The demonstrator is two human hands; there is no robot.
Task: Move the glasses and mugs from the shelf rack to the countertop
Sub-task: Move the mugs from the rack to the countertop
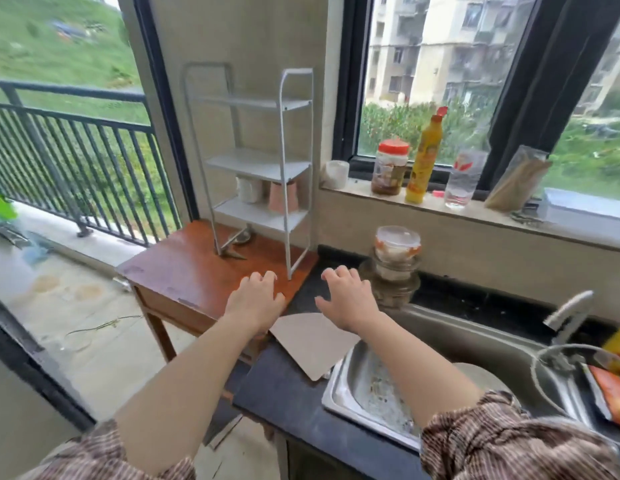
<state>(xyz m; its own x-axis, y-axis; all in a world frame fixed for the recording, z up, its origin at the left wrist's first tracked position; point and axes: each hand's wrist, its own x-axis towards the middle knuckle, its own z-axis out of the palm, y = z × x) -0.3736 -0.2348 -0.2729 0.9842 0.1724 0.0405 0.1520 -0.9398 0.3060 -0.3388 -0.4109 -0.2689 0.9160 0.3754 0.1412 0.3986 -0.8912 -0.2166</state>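
both hands are out front, palms down, and neither holds anything. the left hand (pixel 256 296) hovers over the near corner of the wooden table (pixel 184 268) with its fingers loosely bent. the right hand (pixel 346 299) hangs over the black countertop (pixel 294 386), fingers spread, just beside a stack of clear glassware (pixel 395 268). that stack is too blurred to count, perhaps two or three pieces.

the white shelf rack (pixel 253 164) stands on the table and has three shelves. the top two are bare. on the bottom one sit two pieces side by side, a white mug (pixel 249 189) on the left and a pink mug (pixel 283 197) on the right, both well beyond the fingertips.

now for writing: three containers line the windowsill. there's one jar with a red lid (pixel 390 168), one yellow bottle with a red cap (pixel 424 157) and one clear bottle (pixel 462 178) with red marks on it. all three carry labels, but no word or brand can be read.

one flat sheet of cardboard (pixel 312 344) lies on the countertop under the right wrist, beside the steel sink (pixel 339 368).
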